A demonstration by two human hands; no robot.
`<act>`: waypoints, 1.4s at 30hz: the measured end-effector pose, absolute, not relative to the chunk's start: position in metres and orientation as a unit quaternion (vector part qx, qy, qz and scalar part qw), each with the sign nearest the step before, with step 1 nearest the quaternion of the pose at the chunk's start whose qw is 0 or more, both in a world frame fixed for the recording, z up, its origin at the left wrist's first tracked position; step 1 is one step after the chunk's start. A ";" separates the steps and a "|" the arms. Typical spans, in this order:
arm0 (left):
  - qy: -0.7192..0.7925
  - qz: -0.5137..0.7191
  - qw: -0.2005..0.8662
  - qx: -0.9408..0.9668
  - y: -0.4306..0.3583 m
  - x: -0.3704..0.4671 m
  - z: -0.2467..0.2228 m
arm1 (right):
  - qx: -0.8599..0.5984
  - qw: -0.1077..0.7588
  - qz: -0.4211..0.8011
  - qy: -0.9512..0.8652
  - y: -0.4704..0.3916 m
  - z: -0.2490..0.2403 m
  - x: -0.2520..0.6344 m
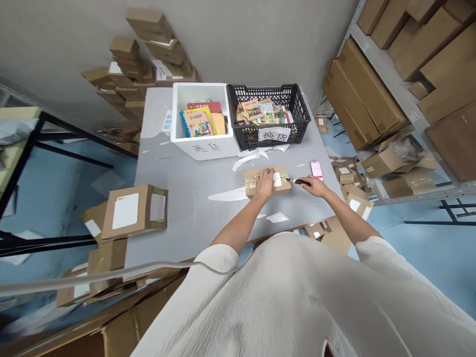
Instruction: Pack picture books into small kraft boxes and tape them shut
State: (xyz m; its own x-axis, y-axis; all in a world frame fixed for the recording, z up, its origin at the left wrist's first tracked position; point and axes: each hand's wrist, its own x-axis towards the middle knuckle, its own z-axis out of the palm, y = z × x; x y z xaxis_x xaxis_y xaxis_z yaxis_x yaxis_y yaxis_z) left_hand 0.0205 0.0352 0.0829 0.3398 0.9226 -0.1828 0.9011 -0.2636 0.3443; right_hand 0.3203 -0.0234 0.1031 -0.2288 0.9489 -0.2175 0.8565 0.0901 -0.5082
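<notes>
A small taped cardboard box (284, 184) with a white label lies on the grey table (178, 198). My left hand (265, 183) rests on top of it with the fingers laid over the cardboard. In my right hand (315, 187) is a utility knife (300, 182) with a black and yellow handle. Its tip meets the right end of the box, near the tape. To the right of the knife lies a phone (317, 170) with a lit pink screen.
Behind the box stand a white foam bin (206, 148) and a black plastic crate (267, 135), both holding books. Torn paper scraps (277, 217) lie about. A larger carton (136, 210) sits at the left edge. Shelving (390, 64) with cartons rises on the right.
</notes>
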 end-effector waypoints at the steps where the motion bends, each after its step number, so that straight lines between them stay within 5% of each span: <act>1: 0.570 0.028 0.197 0.797 0.037 0.020 0.082 | -0.616 0.065 0.265 -0.739 -0.022 0.105 0.318; 15: 0.558 0.052 0.200 0.804 0.045 0.018 0.074 | -0.639 0.015 0.224 -0.736 -0.011 0.102 0.301; 42: 0.542 0.073 0.159 0.822 0.040 0.015 0.050 | -0.705 0.170 0.215 -0.655 -0.004 0.064 0.328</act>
State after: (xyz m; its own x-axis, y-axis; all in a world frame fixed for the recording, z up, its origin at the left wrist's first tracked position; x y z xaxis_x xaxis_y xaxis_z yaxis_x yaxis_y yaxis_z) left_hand 0.0149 0.0401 0.0497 0.4018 0.9143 -0.0520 0.8678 -0.3620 0.3404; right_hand 0.3285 -0.0042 0.0638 0.0506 0.9955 -0.0800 0.8498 -0.0850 -0.5201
